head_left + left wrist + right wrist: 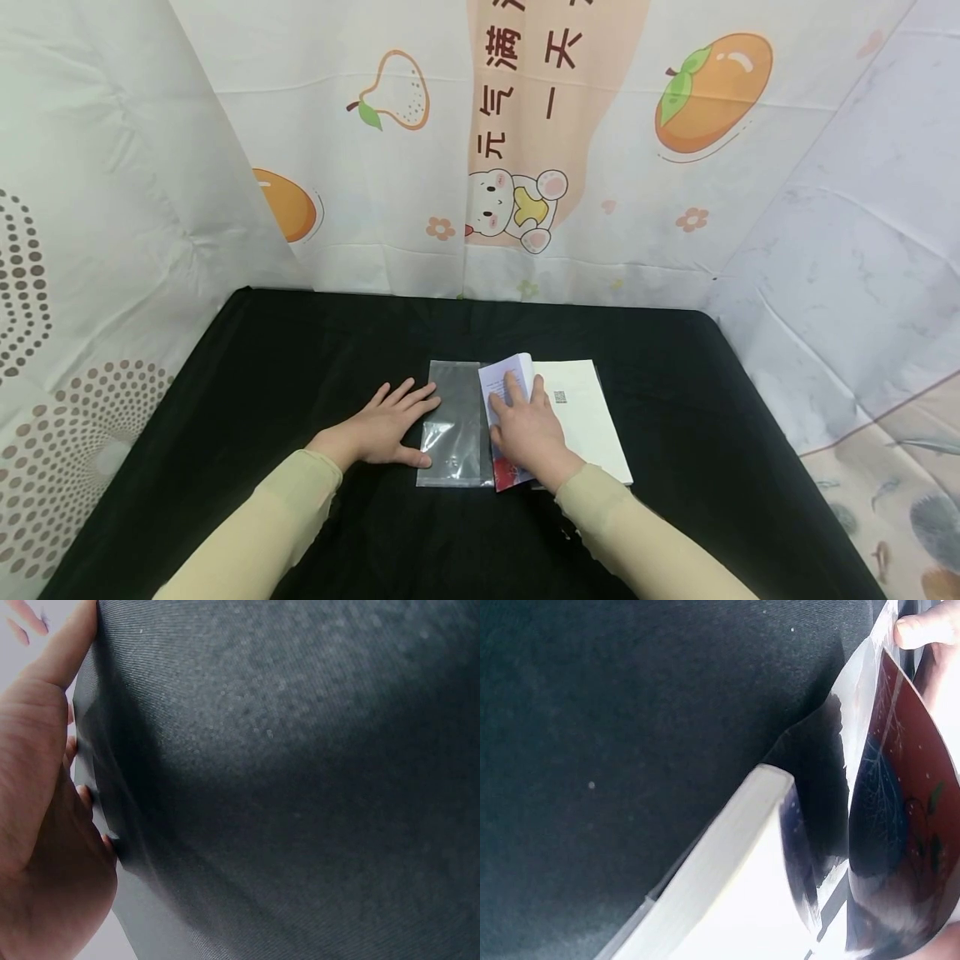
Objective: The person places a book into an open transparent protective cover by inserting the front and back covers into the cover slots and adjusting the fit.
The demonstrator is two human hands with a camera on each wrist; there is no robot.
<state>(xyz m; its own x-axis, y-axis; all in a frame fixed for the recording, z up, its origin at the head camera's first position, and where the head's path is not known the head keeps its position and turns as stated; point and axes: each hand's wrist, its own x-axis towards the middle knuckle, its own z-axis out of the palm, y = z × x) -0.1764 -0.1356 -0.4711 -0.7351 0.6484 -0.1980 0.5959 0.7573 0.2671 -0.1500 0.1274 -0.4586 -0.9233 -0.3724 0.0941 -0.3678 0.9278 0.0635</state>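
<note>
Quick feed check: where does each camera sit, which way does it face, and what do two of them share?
Head: on the person's head, facing forward and down over the black cloth; left hand, right hand and both sleeves show.
Left wrist: faces mostly black cloth; the left hand lines the left edge.
Right wrist: faces the book and its raised cover flap; left thumb at top right.
Shared: head and right wrist both show the book and flap.

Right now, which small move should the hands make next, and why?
Probably the right hand should press the colored cover flat onto the clear plastic: in the right wrist view the cover curves up, and in the head view the left hand lies spread at the plastic's left edge.
</note>
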